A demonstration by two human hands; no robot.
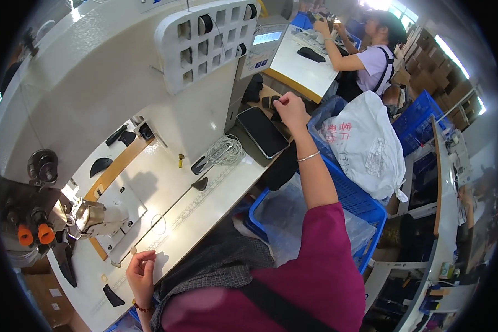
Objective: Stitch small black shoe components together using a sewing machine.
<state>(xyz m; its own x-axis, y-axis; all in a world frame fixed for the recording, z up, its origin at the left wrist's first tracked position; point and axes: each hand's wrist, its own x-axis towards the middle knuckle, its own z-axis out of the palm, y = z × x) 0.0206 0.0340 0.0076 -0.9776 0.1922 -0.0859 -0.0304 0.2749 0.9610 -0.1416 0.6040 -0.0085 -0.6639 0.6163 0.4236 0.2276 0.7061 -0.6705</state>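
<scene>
My right hand (291, 112) is stretched out to the far side of the sewing machine, its fingers pinched at a small dark bundle (269, 102) with a lighter band. More dark pieces (253, 88) lie just beyond it. Below that hand lies a black smartphone (263, 131). At the near edge of the white machine table (196, 224), my left hand (140, 272) is curled closed; what its fingers hold, if anything, is hidden. Close to its fingertips is a small beige disc (133, 250). A dark curved piece (113, 296) rests on the table beside this hand.
The white sewing machine (113, 72) overhangs the table, with its metal bed (88, 218) at left. Snips (210, 160) and a coiled white cord (227, 150) lie farther along. A blue crate (373, 221) and white sack (365, 146) stand at right. Another person (373, 58) works beyond.
</scene>
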